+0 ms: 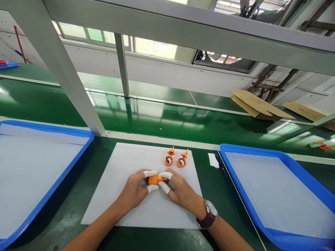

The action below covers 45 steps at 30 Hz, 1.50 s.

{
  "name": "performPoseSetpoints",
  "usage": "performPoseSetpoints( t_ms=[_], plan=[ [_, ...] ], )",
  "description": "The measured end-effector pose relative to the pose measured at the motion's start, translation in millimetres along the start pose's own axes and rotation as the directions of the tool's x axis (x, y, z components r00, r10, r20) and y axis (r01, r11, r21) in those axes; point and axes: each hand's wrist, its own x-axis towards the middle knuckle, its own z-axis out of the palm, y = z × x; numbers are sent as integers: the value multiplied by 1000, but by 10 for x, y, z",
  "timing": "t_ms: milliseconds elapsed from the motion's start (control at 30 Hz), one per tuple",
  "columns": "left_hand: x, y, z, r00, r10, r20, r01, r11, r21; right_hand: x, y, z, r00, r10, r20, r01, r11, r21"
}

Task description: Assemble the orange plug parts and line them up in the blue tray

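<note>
Both my hands meet over a white sheet (125, 195) on the green bench. My left hand (137, 190) and my right hand (178, 190), each with white finger cots on thumb and forefinger, pinch one small orange plastic part (154, 180) between them. The right wrist wears a brown watch. Two more orange parts (169, 158) (182, 160) lie on the sheet just beyond the hands, side by side.
A blue tray (65, 167) lined with white stands at the left, another blue tray (261, 209) at the right. A small white scrap (213, 160) lies between sheet and right tray. Behind runs a green conveyor (157, 118) with cardboard (258, 104) and grey frame posts (65, 76).
</note>
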Motion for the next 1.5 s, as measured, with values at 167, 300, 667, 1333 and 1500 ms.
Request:
performPoseSetpoints(
  t_ms=[167,300,667,1333,1500],
  plan=[
    [-5,-10,71,994,102,-44,-99,992,73,4,8,2,998,57,6,-58,995,81],
    [-17,-15,75,992,123,-13,-121,988,100,9,-17,-25,996,89,8,-89,989,117],
    [8,-2,44,963,265,54,-270,941,206,11,0,-89,999,33,32,-36,994,101],
    [-11,31,107,959,280,-47,-248,908,338,-31,-33,-10,993,55,-106,-43,993,111],
    [-26,17,131,965,258,-50,-227,913,338,-44,-1,4,991,1,-131,12,995,99]
  ],
)
